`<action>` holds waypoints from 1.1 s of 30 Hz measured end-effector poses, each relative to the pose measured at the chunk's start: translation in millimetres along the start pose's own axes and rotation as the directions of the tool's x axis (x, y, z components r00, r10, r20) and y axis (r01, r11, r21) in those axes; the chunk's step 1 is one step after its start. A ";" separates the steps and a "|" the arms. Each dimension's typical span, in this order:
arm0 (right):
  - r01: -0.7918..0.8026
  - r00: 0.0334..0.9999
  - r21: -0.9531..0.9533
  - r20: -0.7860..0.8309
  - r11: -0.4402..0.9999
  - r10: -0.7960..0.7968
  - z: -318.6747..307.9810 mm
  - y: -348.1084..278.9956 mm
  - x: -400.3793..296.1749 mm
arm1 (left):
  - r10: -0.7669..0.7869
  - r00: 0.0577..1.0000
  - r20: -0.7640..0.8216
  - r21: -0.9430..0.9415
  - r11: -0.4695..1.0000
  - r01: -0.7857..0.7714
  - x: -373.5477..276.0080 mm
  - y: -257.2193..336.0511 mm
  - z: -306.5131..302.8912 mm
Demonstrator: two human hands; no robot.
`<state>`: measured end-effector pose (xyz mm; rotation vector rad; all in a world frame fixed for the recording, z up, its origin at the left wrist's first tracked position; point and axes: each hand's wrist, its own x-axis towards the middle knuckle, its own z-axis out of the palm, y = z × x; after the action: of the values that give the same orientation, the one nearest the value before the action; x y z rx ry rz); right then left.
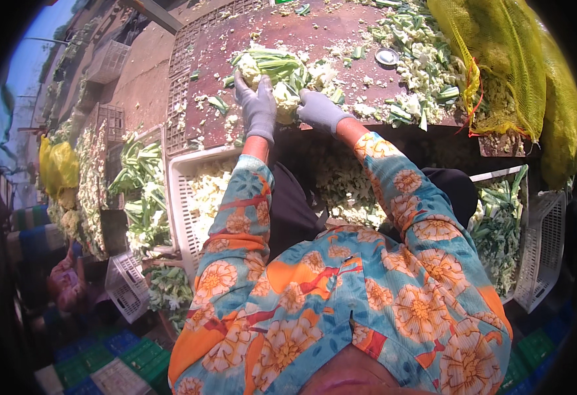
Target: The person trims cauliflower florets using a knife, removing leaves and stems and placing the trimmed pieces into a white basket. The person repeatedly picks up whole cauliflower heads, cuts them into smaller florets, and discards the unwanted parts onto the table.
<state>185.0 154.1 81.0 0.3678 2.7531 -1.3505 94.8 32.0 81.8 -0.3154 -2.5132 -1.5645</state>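
Both of my hands wear light grey knitted gloves and meet at the near part of a dark red board. My left hand grips the left side of a piece of cauliflower with green leaf stalks. My right hand is closed against the lower right of the cauliflower; whether a tool is in it cannot be seen. Trimmed leaves and crumbs lie around them. A small round metal dish stands farther right on the board.
White crates of florets and leaves flank my legs. Yellow mesh sacks rise at the right, beside heaped trimmings. More crates with leaves stand left; a person is at the lower left.
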 end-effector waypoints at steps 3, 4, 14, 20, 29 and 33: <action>0.082 0.994 -0.004 -0.065 0.997 -0.082 11.8 4.8 -2.2 | -0.011 1.000 0.017 -0.015 1.000 0.012 1.5 2.1 -5.8; 0.066 0.995 -0.056 -0.071 0.996 -0.069 14.6 4.8 -3.4 | -0.011 0.999 0.032 -0.027 1.000 0.011 2.9 1.3 -9.1; -0.049 0.988 0.019 -0.142 0.999 0.051 20.5 -5.8 -9.4 | -0.056 0.959 0.279 -0.340 0.928 0.153 63.2 -29.5 -14.9; -0.125 0.976 -0.026 -0.181 0.992 0.119 16.8 -33.5 18.6 | -0.228 0.899 0.374 -0.300 0.888 0.350 72.4 19.3 -33.7; -0.055 0.991 -0.130 -0.132 0.990 0.037 26.1 -1.0 57.6 | -0.156 0.914 0.374 -0.222 0.942 0.252 90.3 -12.8 -15.0; -0.124 0.990 -0.007 -0.068 0.992 0.123 22.0 -14.9 52.2 | -0.275 0.816 0.509 -0.282 0.842 0.460 84.5 21.0 -29.6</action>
<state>129.6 137.9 71.0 0.5836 2.7374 -1.3163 19.7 22.1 133.9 -0.2607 -2.6896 -2.4251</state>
